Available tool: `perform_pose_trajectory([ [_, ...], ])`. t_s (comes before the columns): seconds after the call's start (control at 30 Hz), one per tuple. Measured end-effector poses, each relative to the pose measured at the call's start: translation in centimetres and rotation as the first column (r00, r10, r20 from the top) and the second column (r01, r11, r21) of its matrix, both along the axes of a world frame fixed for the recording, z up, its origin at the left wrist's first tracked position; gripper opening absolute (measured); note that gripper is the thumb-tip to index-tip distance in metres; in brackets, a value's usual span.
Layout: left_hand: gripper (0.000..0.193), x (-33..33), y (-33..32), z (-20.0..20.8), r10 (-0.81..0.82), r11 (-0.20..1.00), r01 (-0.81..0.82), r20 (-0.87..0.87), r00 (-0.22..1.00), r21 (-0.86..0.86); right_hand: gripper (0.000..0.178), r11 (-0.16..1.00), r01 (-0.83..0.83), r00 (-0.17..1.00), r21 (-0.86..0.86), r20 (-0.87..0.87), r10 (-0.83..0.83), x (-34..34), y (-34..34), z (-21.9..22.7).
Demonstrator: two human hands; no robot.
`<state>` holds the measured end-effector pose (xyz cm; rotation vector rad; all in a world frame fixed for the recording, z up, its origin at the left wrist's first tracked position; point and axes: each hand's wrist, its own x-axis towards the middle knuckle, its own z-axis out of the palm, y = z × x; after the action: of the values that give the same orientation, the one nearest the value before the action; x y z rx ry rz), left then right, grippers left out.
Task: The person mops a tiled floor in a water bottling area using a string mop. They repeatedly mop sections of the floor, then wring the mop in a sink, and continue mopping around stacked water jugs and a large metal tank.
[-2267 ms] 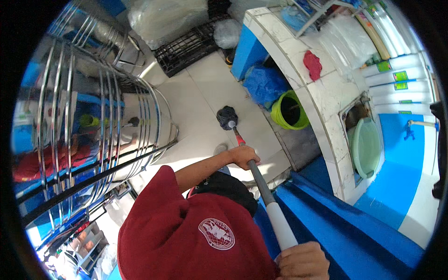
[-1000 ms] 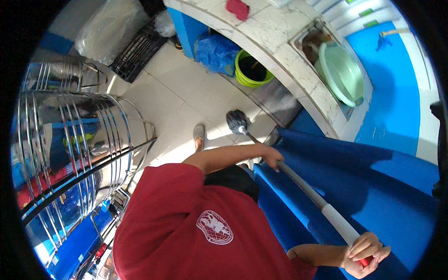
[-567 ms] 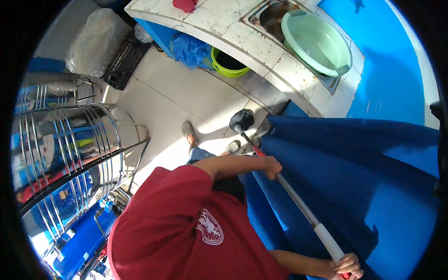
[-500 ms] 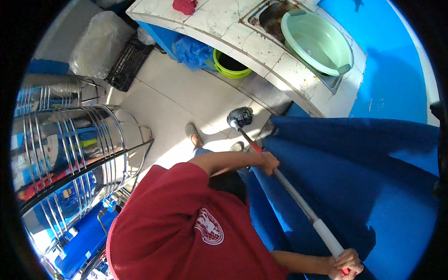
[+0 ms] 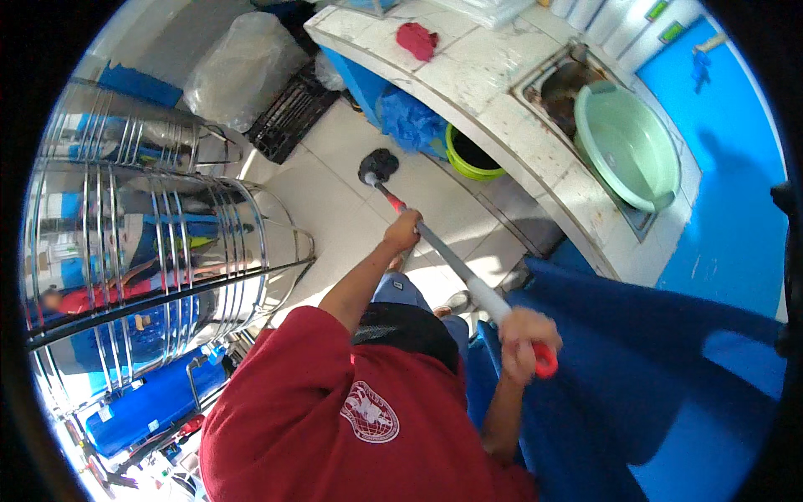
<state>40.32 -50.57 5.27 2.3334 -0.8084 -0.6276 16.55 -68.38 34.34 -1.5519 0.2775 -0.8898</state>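
The left hand (image 5: 404, 229) and blurred right hand (image 5: 527, 341) are closed around a mop (image 5: 452, 260), the left lower on its grey pole, the right beside its red end. The mop's dark head rests on the pale floor (image 5: 335, 226). The red shirt (image 5: 288, 422) bears a white emblem (image 5: 370, 412) with small lettering. A green basin (image 5: 627, 151) overlaps the tabletop (image 5: 481, 71) sink (image 5: 530, 94).

Both my hands hold the mop (image 5: 458, 266): left hand (image 5: 404, 229) lower on the pole, right hand (image 5: 527, 336) by its red end. Its dark head (image 5: 381, 164) is on the floor (image 5: 339, 205); a green basin (image 5: 629, 159) sits across the sink (image 5: 559, 89).
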Motion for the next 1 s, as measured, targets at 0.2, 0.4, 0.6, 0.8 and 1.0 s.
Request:
perform_pose_trajectory([
  [0.2, 0.077, 8.8, 6.4, 1.7, 0.331, 0.942, -0.328, 0.028, 0.943, -0.078, 0.013, 0.862, -0.497, 0.848, 0.098, -0.156, 0.507, 17.9, 5.1, -8.6],
  [0.4, 0.083, 14.6, 11.2, 6.7, 0.370, 0.878, -0.362, -0.037, 0.928, -0.312, 0.005, 0.836, -0.538, 0.838, -0.104, 0.034, 0.544, 33.2, 12.0, -11.5],
  [0.6, 0.079, 17.8, 13.2, 10.7, 0.342, 0.848, -0.297, 0.024, 0.939, -0.439, 0.006, 0.729, -0.629, 0.771, -0.268, -0.098, 0.629, 36.4, 11.9, -3.6],
  [0.8, 0.047, 18.4, 7.9, 5.2, 0.206, 0.855, -0.211, -0.063, 0.977, -0.474, 0.019, 0.868, -0.488, 0.860, -0.086, -0.213, 0.463, 32.0, 9.1, 6.5],
  [1.0, 0.017, 10.1, -1.1, -2.3, -0.283, 0.957, 0.263, -0.191, 0.940, -0.123, 0.016, 0.959, -0.281, 0.902, 0.043, -0.328, 0.280, 24.8, 4.5, 11.2],
])
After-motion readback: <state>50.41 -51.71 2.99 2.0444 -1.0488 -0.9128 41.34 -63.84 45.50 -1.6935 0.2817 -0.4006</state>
